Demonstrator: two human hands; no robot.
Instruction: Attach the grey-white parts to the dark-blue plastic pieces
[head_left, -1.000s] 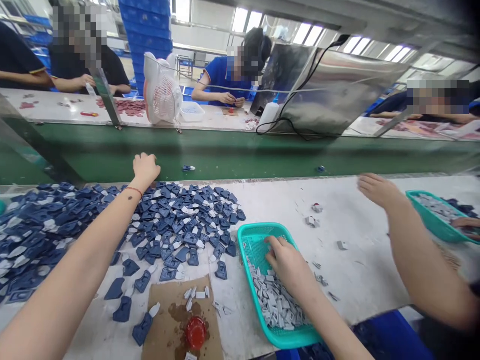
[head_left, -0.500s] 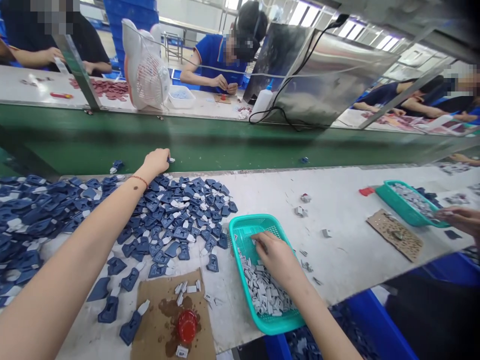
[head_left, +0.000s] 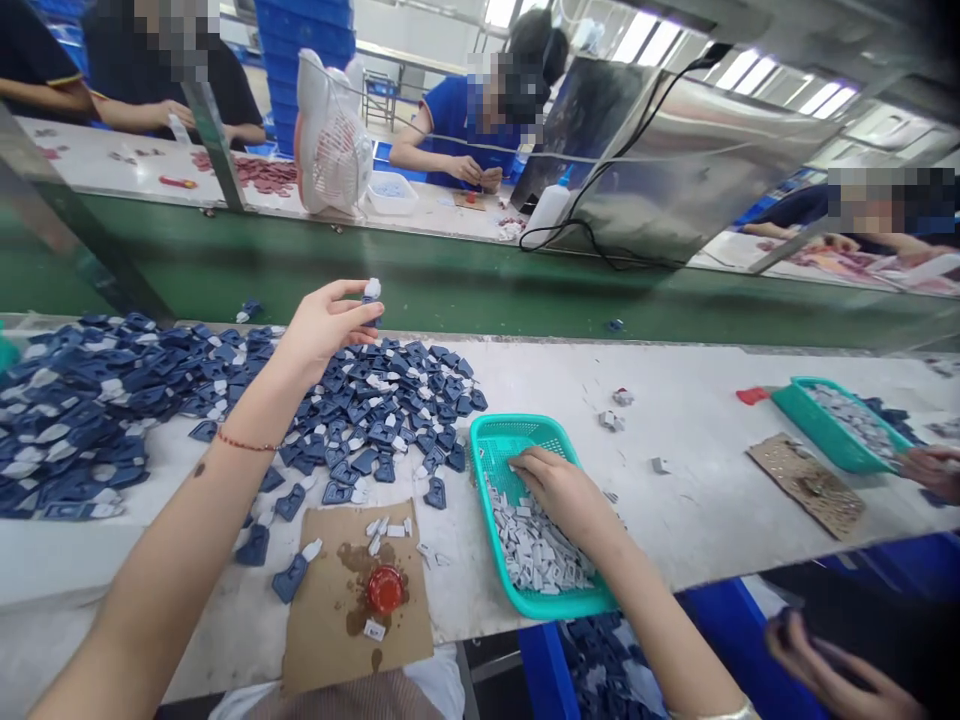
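My left hand (head_left: 324, 325) is raised over the back edge of the table, its thumb and fingers pinching a small dark blue plastic piece with a white tip (head_left: 372, 291). A large pile of the same blue pieces (head_left: 390, 400) spreads below and left of it. My right hand (head_left: 559, 490) reaches into a teal basket (head_left: 517, 425). Its fingers are bent together above small white rectangular pieces (head_left: 536, 550), and what they hold, if anything, is hidden. In front lies a cardboard sheet (head_left: 322, 640) bearing a red cap (head_left: 385, 590) and several white pieces, with wet stains around the cap.
A green belt or channel (head_left: 465, 290) runs behind the table, with a few stray blue pieces on it. To the right are another teal basket (head_left: 840, 425), a cardboard piece (head_left: 806, 485) and a co-worker's hands. Blue bins (head_left: 547, 670) stand below the table edge.
My left hand has lifted from the belt's edge, turned, and now shows the blue piece in its fingers. My right hand stays in the basket. The whole view has shifted slightly.
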